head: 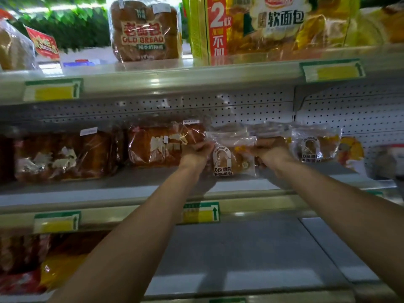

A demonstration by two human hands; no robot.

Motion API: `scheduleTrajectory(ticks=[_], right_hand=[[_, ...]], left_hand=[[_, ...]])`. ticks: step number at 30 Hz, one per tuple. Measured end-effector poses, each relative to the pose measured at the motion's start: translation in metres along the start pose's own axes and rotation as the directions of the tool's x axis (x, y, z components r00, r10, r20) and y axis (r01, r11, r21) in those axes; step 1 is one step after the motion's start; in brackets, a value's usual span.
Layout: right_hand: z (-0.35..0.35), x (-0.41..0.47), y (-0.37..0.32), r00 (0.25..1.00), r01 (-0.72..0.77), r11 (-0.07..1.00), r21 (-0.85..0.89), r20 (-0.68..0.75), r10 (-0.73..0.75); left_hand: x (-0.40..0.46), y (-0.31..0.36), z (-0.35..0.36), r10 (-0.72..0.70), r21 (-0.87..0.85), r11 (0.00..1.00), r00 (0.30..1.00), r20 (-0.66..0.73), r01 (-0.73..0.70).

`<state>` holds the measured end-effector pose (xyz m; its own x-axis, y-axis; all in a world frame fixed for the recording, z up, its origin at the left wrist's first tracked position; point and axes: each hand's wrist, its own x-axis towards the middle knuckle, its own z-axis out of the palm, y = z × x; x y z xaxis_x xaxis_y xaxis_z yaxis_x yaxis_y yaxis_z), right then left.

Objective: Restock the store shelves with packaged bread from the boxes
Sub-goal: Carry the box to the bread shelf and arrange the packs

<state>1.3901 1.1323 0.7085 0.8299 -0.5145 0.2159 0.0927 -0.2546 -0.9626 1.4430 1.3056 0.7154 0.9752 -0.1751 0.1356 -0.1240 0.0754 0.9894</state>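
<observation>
Both my arms reach into the middle shelf (pixel 131 191). A clear-wrapped bread pack (pixel 231 158) with a white label stands upright there, gripped on its left side by my left hand (pixel 196 153) and on its right side by my right hand (pixel 270 153). Just to the right, a second pack of the same kind (pixel 314 147) leans against the pegboard back. On the left of the held pack stand two large brown loaves, one close (pixel 161 147) and one further left (pixel 63 157).
The top shelf (pixel 196 71) carries an "Old Bread" loaf (pixel 144 29) and large yellow bags (pixel 284 25). Price tags (pixel 201 213) line the shelf edges. The bottom shelf (pixel 240 259) holds bread packs (pixel 32 265) at its left end. More goods (pixel 384 160) sit at the far right.
</observation>
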Motion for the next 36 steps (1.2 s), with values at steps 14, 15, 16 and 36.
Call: scheduleTrajectory(ticks=[14,15,16,36], right_hand=[[0.001,0.003,-0.001,0.995,0.096,0.991,-0.097,-0.008,-0.097],[-0.001,0.005,-0.002,0.990,0.134,0.979,-0.152,-0.022,-0.139],[-0.003,0.006,-0.003,0.984,0.165,0.966,-0.199,-0.037,-0.175],[0.119,-0.164,0.028,0.313,0.862,0.435,0.262,0.399,-0.862]], left_hand=[[-0.008,0.003,0.000,-0.049,0.136,0.989,0.998,-0.032,0.053],[-0.010,0.003,0.000,-0.039,0.146,0.988,0.999,-0.033,0.044],[-0.010,0.004,0.000,-0.026,0.149,0.988,0.999,-0.036,0.031],[-0.195,-0.078,-0.101,0.012,-0.150,0.981,0.801,-0.598,-0.126]])
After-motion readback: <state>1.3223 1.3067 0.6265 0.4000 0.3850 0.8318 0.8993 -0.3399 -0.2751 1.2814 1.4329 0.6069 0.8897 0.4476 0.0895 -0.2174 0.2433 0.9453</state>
